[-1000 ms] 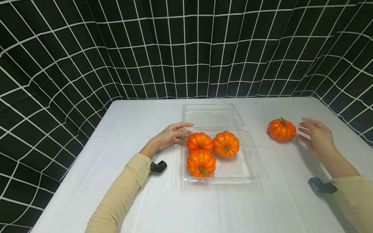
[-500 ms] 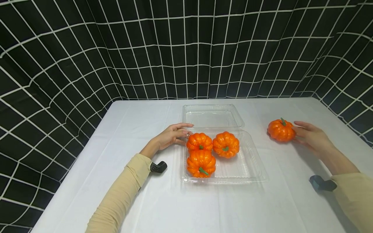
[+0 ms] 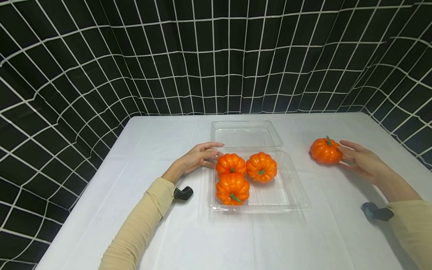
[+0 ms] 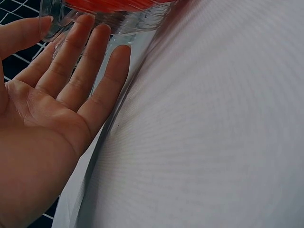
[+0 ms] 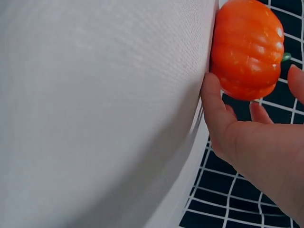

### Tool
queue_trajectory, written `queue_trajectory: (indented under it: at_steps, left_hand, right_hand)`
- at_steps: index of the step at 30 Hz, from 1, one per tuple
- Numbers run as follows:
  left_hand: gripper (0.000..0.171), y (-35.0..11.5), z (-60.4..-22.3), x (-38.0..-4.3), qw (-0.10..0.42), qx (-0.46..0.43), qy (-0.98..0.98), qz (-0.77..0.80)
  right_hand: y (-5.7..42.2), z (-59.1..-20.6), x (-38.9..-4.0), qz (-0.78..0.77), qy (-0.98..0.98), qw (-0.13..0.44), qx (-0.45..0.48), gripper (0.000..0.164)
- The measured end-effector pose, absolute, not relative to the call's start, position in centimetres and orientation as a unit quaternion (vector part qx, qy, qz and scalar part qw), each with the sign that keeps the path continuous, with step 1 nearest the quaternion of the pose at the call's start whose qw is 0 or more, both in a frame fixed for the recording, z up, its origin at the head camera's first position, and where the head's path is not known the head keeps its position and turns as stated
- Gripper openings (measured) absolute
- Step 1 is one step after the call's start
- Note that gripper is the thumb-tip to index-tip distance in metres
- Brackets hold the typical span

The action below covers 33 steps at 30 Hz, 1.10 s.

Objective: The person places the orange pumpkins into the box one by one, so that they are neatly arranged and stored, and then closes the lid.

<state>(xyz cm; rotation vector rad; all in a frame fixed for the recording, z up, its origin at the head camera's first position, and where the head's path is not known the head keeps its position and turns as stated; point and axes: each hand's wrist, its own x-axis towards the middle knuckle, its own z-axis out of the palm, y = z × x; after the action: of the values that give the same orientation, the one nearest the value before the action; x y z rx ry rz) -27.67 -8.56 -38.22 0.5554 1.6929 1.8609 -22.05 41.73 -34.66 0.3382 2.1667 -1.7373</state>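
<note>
A clear plastic clamshell container (image 3: 276,191) lies with its lid folded back on the white table, three orange toy pumpkins (image 3: 233,189) in the left and middle of its base. My left hand (image 3: 198,156) touches the container's left side near the hinge; in the left wrist view its fingers (image 4: 88,71) are nearly straight, tips against the plastic wall. Another orange pumpkin (image 3: 326,151) with a green stem sits on the cloth to the right. My right hand (image 3: 364,163) is at its right side, fingers spread and loosely bent, with fingertips close to its skin in the right wrist view.
The transparent lid (image 3: 244,137) lies flat behind the base. White cloth covers the table (image 3: 162,232), and black fabric (image 3: 189,56) with a white grid hangs behind and at both sides. A dark wrist device (image 3: 183,193) sits at each cuff.
My right hand has moved left toward the single pumpkin, its fingers now beside it. The left hand, container and pumpkins inside have stayed in place.
</note>
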Motion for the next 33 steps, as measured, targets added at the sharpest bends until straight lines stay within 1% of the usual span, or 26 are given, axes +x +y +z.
queue_trajectory:
  at_steps: [4,7,12,18,22,25,30,31,33]
  left_hand:
    - [0.048,-8.5,-38.2,-27.6,0.279,0.208,0.63,0.694]
    - [0.048,-8.5,-38.2,-27.5,0.281,0.208,0.629,0.694]
    - [0.048,-8.5,-38.1,-27.5,0.283,0.203,0.628,0.696]
    - [0.05,-8.6,-38.1,-27.6,0.28,0.206,0.632,0.693]
    - [0.051,-8.7,-38.2,-27.5,0.281,0.206,0.633,0.691]
    - [0.05,-8.7,-38.3,-27.5,0.281,0.204,0.633,0.692]
    - [0.049,-8.7,-38.3,-27.6,0.28,0.204,0.634,0.692]
    - [0.049,-8.7,-38.3,-27.6,0.279,0.203,0.634,0.692]
    - [0.047,-8.6,-38.3,-27.7,0.278,0.201,0.635,0.692]
  right_hand:
    - [41.3,-34.7,-22.2,-0.58,0.791,0.153,0.125,0.095]
    - [41.3,-34.9,-22.2,-0.558,0.807,0.148,0.123,0.093]
    - [42.2,-35.0,-22.3,-0.569,0.798,0.167,0.109,0.09]
    - [43.3,-35.2,-22.1,-0.626,0.75,0.203,0.071,0.08]
    - [43.4,-35.4,-21.7,-0.603,0.768,0.214,0.038,0.078]
    - [43.5,-35.5,-21.5,-0.588,0.782,0.206,0.028,0.074]
    - [43.6,-35.6,-21.3,-0.606,0.772,0.19,0.034,0.051]
    - [43.6,-35.6,-21.2,-0.606,0.772,0.189,0.034,0.051]
    - [43.6,-35.5,-21.2,-0.594,0.781,0.19,0.032,0.056]
